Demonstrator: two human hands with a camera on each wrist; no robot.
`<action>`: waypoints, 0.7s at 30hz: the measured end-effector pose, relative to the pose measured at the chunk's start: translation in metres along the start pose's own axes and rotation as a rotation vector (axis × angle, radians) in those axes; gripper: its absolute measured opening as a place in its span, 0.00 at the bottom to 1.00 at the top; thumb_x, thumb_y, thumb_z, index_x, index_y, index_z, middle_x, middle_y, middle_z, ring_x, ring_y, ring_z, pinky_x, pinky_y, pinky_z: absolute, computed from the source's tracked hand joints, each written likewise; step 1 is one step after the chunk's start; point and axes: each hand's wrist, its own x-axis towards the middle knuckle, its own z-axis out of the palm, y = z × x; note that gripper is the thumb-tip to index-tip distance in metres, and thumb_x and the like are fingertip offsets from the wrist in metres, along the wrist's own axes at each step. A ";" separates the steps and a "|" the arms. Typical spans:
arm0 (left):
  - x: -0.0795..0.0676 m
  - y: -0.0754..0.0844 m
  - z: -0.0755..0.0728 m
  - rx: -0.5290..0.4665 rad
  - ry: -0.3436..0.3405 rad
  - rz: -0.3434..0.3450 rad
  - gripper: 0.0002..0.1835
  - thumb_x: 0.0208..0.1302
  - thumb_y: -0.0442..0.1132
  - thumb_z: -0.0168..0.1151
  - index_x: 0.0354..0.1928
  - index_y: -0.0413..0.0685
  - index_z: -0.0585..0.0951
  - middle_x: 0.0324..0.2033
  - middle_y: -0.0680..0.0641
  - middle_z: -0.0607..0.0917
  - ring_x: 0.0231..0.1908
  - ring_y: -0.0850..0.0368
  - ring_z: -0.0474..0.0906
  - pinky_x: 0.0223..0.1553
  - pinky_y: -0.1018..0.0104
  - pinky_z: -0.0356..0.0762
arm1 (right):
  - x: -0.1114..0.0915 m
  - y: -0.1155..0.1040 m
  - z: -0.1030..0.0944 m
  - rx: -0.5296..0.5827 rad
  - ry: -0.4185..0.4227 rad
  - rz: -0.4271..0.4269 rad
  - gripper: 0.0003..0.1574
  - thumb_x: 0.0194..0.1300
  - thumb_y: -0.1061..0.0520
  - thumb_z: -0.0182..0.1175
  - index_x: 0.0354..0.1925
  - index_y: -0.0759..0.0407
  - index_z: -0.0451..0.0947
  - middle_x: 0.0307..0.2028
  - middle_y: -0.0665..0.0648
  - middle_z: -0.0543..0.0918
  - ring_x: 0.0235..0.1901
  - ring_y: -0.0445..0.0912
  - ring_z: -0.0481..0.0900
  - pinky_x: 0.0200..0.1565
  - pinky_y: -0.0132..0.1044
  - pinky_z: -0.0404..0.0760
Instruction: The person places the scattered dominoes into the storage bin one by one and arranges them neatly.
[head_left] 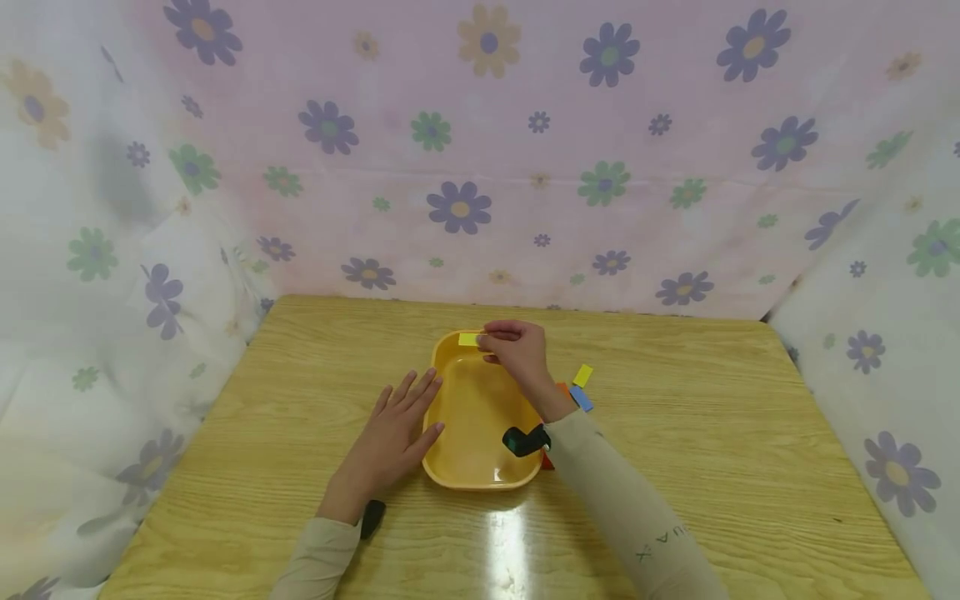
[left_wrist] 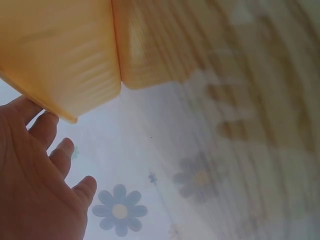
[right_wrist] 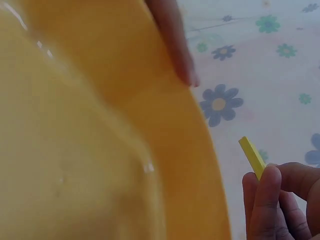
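My right hand pinches a small flat yellow block at one end, above the far rim of a yellow-orange plastic basin. In the right wrist view the yellow block sticks out between thumb and fingertips, apart from the basin wall. My left hand has its fingers spread, and its fingertips touch the basin's left rim. Seen from the left wrist, the fingers of the left hand reach the basin's edge. No block shows inside the basin.
Right of the basin, partly behind my right wrist, lie another yellow block, a blue block and some orange-red pieces. The wood-grain table meets a flowered cloth at the back and sides.
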 end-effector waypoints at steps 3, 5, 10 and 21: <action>0.000 0.000 0.000 0.002 0.000 0.000 0.36 0.78 0.57 0.51 0.80 0.52 0.58 0.80 0.52 0.55 0.80 0.43 0.47 0.76 0.35 0.44 | 0.007 0.008 0.003 -0.034 -0.005 0.017 0.16 0.62 0.66 0.70 0.48 0.72 0.84 0.39 0.66 0.88 0.34 0.50 0.90 0.34 0.36 0.88; 0.000 0.001 -0.001 0.003 -0.001 0.000 0.36 0.77 0.56 0.51 0.80 0.52 0.58 0.80 0.52 0.55 0.80 0.43 0.47 0.76 0.34 0.44 | 0.010 0.012 0.005 -0.062 -0.017 0.036 0.17 0.62 0.66 0.70 0.49 0.74 0.83 0.39 0.66 0.88 0.35 0.52 0.90 0.35 0.37 0.89; 0.000 0.002 -0.001 0.005 0.002 0.000 0.36 0.77 0.56 0.51 0.80 0.51 0.59 0.80 0.51 0.56 0.80 0.44 0.47 0.76 0.34 0.45 | 0.013 0.020 0.009 -0.145 -0.043 0.085 0.18 0.60 0.67 0.71 0.48 0.74 0.82 0.38 0.68 0.88 0.33 0.56 0.90 0.37 0.42 0.89; 0.000 0.002 -0.002 0.005 0.000 -0.009 0.35 0.77 0.55 0.52 0.80 0.50 0.59 0.80 0.51 0.56 0.80 0.44 0.47 0.76 0.35 0.45 | 0.019 0.038 0.018 -0.362 -0.066 0.160 0.15 0.54 0.67 0.73 0.41 0.72 0.84 0.30 0.65 0.89 0.19 0.44 0.85 0.28 0.35 0.87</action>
